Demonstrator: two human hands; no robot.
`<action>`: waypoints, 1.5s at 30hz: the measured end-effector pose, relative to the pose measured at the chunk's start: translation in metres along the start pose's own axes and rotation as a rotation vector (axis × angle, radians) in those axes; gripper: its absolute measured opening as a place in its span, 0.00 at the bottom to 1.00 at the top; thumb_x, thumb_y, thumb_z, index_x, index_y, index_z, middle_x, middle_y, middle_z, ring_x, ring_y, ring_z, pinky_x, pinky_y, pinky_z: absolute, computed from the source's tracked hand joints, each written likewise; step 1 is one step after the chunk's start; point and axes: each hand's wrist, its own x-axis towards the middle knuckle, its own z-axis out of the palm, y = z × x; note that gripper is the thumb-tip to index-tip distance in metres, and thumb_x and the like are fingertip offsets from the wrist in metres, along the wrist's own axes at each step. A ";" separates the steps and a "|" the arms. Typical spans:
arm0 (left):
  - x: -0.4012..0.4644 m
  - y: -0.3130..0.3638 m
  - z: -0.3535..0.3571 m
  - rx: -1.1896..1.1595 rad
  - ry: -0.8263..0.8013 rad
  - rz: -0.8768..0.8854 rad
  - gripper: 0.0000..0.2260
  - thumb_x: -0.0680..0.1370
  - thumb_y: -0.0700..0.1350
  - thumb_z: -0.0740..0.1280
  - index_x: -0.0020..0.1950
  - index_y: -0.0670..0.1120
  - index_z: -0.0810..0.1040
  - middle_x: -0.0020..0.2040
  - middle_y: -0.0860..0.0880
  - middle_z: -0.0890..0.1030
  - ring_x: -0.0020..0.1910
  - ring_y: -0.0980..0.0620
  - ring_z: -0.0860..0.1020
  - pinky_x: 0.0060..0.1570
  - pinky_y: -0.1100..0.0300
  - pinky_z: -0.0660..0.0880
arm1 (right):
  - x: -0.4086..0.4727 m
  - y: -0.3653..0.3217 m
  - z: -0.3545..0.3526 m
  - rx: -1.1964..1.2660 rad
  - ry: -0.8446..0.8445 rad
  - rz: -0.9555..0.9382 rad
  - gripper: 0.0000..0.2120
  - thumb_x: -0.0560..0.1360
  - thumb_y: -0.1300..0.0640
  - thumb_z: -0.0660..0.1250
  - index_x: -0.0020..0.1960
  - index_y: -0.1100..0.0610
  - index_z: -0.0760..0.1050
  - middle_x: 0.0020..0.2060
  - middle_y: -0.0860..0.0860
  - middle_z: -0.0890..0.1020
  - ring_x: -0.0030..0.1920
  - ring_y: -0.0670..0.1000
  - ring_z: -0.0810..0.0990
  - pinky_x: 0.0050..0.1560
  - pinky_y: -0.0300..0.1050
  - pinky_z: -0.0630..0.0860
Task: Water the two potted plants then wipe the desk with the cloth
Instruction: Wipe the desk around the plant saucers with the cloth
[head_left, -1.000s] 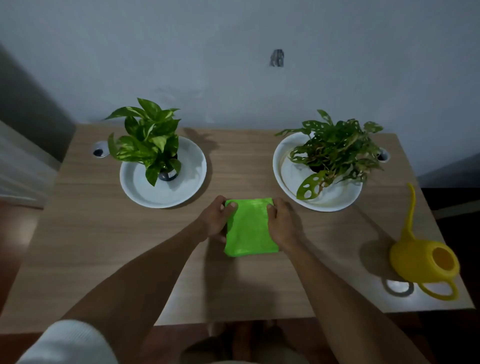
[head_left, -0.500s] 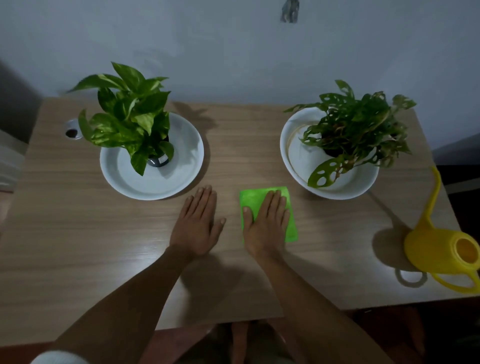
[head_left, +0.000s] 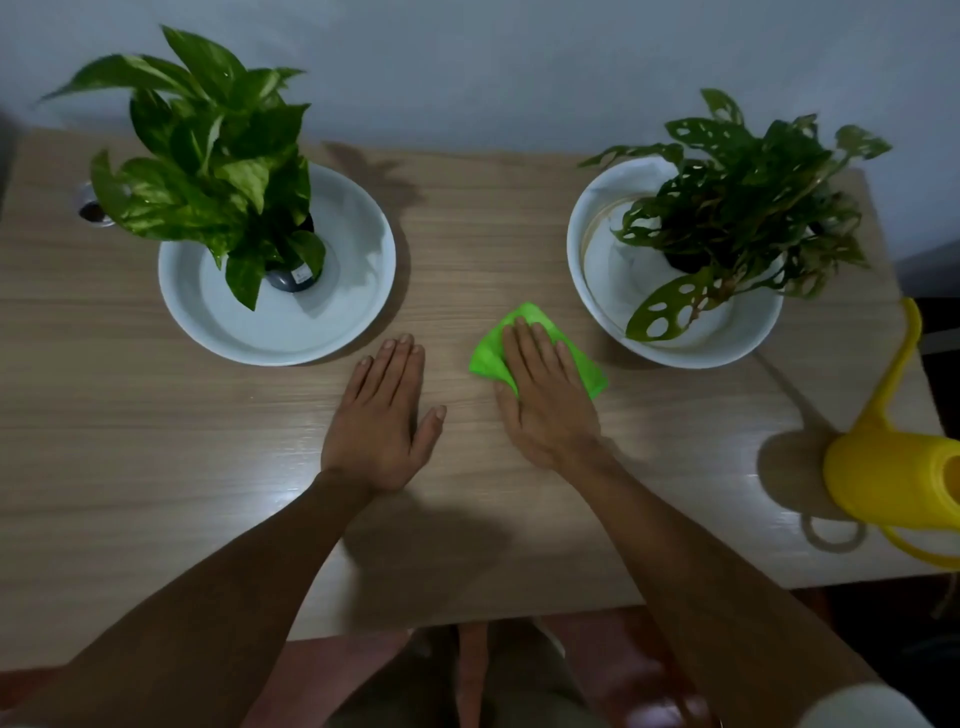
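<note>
A folded bright green cloth (head_left: 491, 349) lies on the wooden desk (head_left: 156, 467) between two potted plants. My right hand (head_left: 545, 395) lies flat on top of the cloth, pressing it to the desk and hiding most of it. My left hand (head_left: 382, 415) rests flat on the bare wood to the left, holding nothing. A broad-leaved plant (head_left: 208, 156) stands in a white dish (head_left: 353, 312) at the left. A holey-leaved plant (head_left: 748, 192) sits in a white bowl (head_left: 597, 280) at the right.
A yellow watering can (head_left: 893, 478) stands at the desk's right edge, spout pointing away from me. A round cable hole (head_left: 92, 208) is at the far left corner. A pale wall runs behind the desk. My legs show below the front edge.
My left hand let go of the cloth and lies flat on the desk. My right hand went flat on the cloth, which has turned and slid right. The view moved closer.
</note>
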 end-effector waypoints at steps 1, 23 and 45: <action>0.000 0.000 0.000 0.006 -0.002 0.001 0.33 0.84 0.59 0.54 0.84 0.43 0.53 0.85 0.45 0.52 0.85 0.49 0.47 0.82 0.47 0.49 | 0.004 0.002 -0.001 -0.001 0.014 0.061 0.34 0.84 0.44 0.46 0.86 0.59 0.50 0.85 0.56 0.54 0.85 0.56 0.51 0.85 0.58 0.48; 0.002 0.000 0.000 -0.001 0.024 -0.015 0.34 0.83 0.59 0.58 0.84 0.43 0.56 0.85 0.45 0.54 0.84 0.49 0.51 0.81 0.45 0.54 | 0.130 -0.003 -0.025 0.011 -0.003 0.084 0.35 0.84 0.45 0.45 0.85 0.63 0.47 0.85 0.59 0.52 0.85 0.58 0.49 0.85 0.58 0.46; 0.005 -0.002 0.000 -0.007 0.051 -0.016 0.34 0.82 0.59 0.60 0.83 0.43 0.58 0.84 0.44 0.56 0.84 0.48 0.53 0.80 0.45 0.57 | 0.252 -0.029 -0.041 -0.042 -0.020 -0.182 0.33 0.85 0.46 0.48 0.85 0.60 0.51 0.85 0.56 0.54 0.85 0.57 0.51 0.84 0.60 0.46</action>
